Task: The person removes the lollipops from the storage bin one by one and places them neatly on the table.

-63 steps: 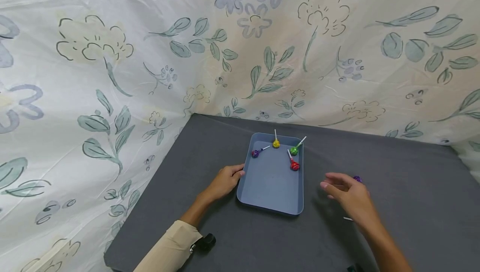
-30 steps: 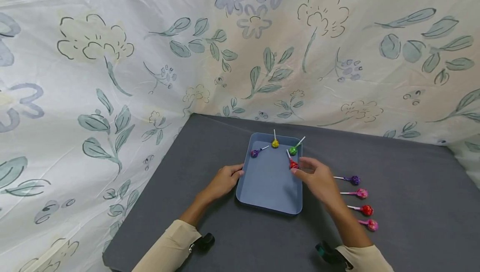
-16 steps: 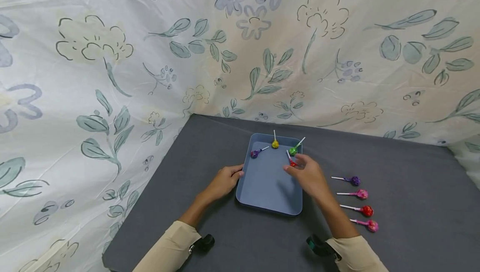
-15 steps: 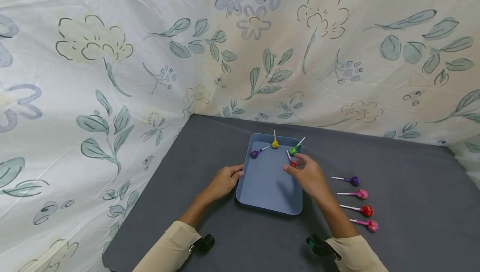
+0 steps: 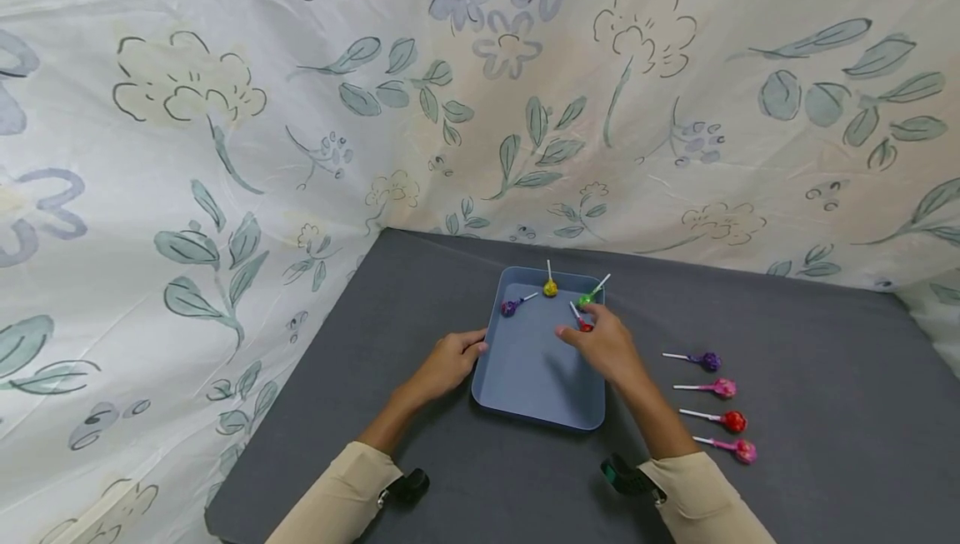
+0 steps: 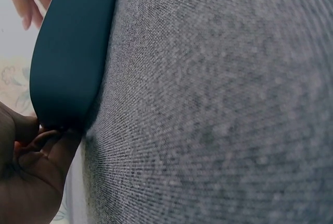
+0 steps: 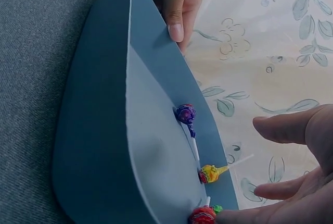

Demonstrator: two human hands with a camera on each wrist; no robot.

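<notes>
1. Found left hand (image 5: 444,362) clamped on the left wall of the blue-grey tray (image 5: 538,369), with thumb over the rim.
2. Found right hand (image 5: 607,346) above the tray's right side, with thumb and fingers spread apart. Unable to tell touching from just beside at the red lollipop (image 5: 586,327).
3. Located red lollipop inside the tray, partly hidden by the right hand, with green lollipop (image 5: 585,301) just beyond.
4. Located yellow lollipop (image 5: 551,287) at the far wall, and purple lollipop (image 5: 510,308) near the left wall.
5. Recorded on the grey worktop (image 5: 840,411), right of the tray, in a column: second purple lollipop (image 5: 710,361), upper pink lollipop (image 5: 724,387), second red lollipop (image 5: 734,421), lower pink lollipop (image 5: 745,451).
6. Noted floral cloth (image 5: 480,144) behind.
</notes>
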